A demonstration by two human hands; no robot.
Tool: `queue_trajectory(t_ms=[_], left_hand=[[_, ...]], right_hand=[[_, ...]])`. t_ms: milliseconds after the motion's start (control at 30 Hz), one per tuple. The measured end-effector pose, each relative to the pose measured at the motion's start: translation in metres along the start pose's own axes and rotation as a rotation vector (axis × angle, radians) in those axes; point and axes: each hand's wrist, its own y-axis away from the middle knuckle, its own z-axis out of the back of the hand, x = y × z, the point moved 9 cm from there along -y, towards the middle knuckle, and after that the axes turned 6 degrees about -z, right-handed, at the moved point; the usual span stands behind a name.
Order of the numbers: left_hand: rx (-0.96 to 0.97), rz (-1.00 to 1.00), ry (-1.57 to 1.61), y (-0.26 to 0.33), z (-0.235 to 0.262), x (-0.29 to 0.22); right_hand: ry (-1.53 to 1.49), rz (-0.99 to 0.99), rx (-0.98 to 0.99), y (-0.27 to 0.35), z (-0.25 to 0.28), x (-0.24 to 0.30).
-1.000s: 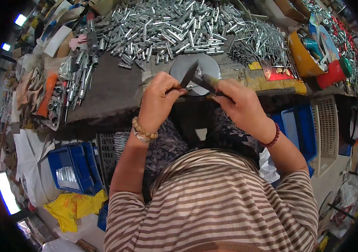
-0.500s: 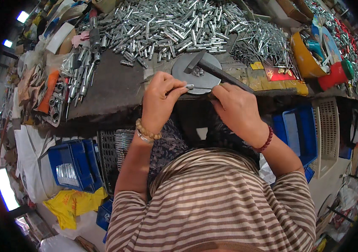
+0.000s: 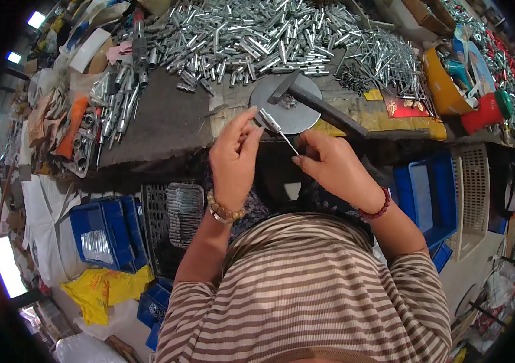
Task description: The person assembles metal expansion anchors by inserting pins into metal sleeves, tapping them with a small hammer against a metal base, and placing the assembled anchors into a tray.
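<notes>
My left hand point(image 3: 233, 154) pinches a small metal sleeve with a thin pin point(image 3: 272, 124) sticking out of it, held just over the bench's front edge. My right hand point(image 3: 333, 166) is close beside it, with thumb and forefinger on the pin's thin lower end. A dark hammer point(image 3: 312, 103) lies with its head on a round grey metal disc point(image 3: 272, 112), and its handle runs right, just past my right hand's knuckles. Neither hand holds the hammer.
A big heap of shiny metal sleeves point(image 3: 257, 30) covers the back of the bench, with thin pins point(image 3: 384, 57) to the right. Tools lie at the left point(image 3: 109, 103). Yellow and red containers point(image 3: 475, 91) stand at the right. Blue crates point(image 3: 103, 233) and a wire basket point(image 3: 173, 224) sit below.
My right hand had the hammer raised a second ago, laid it on the disc, then let go and moved to the pin. My left hand stayed on the sleeve.
</notes>
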Motion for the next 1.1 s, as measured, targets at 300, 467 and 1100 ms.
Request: queue_trajectory(t_ms=[300, 467, 1100], left_hand=[[-0.036, 0.429, 0.566, 0.028, -0.025, 0.033], [-0.111, 0.427, 0.516, 0.037, 0.0, 0.024], [-0.964, 0.99, -0.031, 0.377, 0.24, 0.325]], right_hand=[[-0.356, -0.142, 0.072, 0.013, -0.033, 0.001], [-0.21, -0.028, -0.009, 0.015, -0.052, 0.026], [-0.43, -0.256, 0.393, 0.021, -0.104, -0.001]])
